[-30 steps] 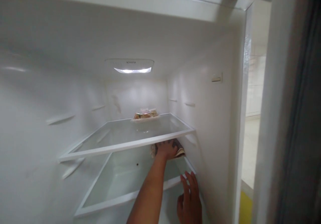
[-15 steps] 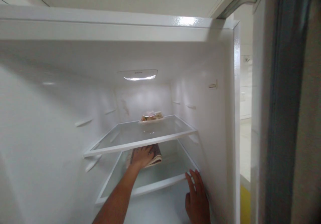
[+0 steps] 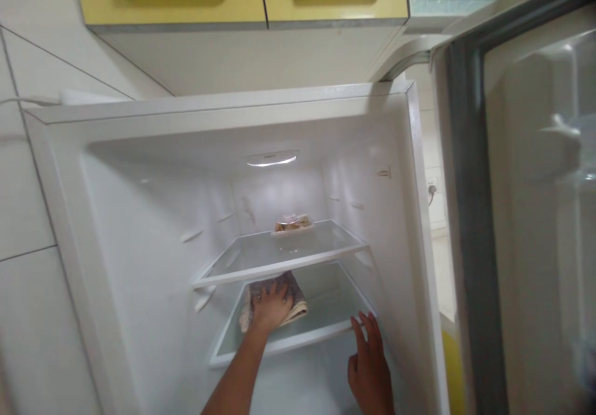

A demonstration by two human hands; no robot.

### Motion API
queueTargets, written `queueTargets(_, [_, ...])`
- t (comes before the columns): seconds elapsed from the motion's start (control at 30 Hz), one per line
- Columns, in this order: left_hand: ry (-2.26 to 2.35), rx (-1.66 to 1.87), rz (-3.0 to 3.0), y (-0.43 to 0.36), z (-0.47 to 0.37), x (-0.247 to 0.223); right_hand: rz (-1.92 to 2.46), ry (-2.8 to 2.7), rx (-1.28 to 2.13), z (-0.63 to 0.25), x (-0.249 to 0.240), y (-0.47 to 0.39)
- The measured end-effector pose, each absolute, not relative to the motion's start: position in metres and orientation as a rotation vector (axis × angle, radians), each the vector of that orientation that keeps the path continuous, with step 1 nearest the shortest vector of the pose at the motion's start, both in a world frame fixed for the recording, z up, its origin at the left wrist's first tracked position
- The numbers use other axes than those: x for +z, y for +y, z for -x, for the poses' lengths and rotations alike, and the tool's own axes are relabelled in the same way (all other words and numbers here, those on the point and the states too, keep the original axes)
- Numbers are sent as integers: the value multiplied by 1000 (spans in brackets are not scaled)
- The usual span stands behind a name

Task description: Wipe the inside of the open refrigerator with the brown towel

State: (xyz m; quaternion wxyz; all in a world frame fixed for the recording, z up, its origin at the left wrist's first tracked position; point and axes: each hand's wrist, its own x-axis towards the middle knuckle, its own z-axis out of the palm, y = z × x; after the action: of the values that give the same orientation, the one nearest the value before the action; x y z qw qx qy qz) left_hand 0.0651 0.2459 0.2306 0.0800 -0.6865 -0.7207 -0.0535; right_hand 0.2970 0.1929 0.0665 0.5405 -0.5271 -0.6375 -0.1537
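Note:
A folded dark-and-cream cloth [image 3: 298,298] lies on the lower glass shelf [image 3: 326,300] inside an open fridge. My left hand [image 3: 272,306] rests flat on top of the cloth with its fingers spread. At the right front corner of that shelf, my right hand [image 3: 370,353] touches the white front edge with its fingertips, fingers apart and nothing held. The upper shelf [image 3: 261,257] sits above the cloth and carries a small tray of food [image 3: 292,224] near the back wall.
The fridge door [image 3: 475,216] stands open along the right side. Yellow cabinets [image 3: 186,8] with metal handles hang above the fridge. Tiled wall [image 3: 28,185] is at the left. A light [image 3: 272,159] glows inside at the top.
The view has pulled back, showing more cabinets and door. My left hand has come toward the shelf's front with the cloth beneath it, and more of the cloth shows. My right hand stays at the shelf edge.

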Motion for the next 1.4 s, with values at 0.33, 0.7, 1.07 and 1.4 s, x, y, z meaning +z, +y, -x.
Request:
queueTargets(0.33, [-2024,-273,2341,249,-224,217,1240,-1528,-336,-299,76,186])
queueTargets(0.7, [-2024,-310,2332,234,-210,222,1328,-1626,-274,-319,65,188])
queueTargets(1.07, [-2033,-210,2283,183,-128,232,1245,-1623,-319,-320,67,185])
queueTargets(1.4, [-2144,-73,2215,126,-27,253,1261,-1617,-199,-323,71,183])
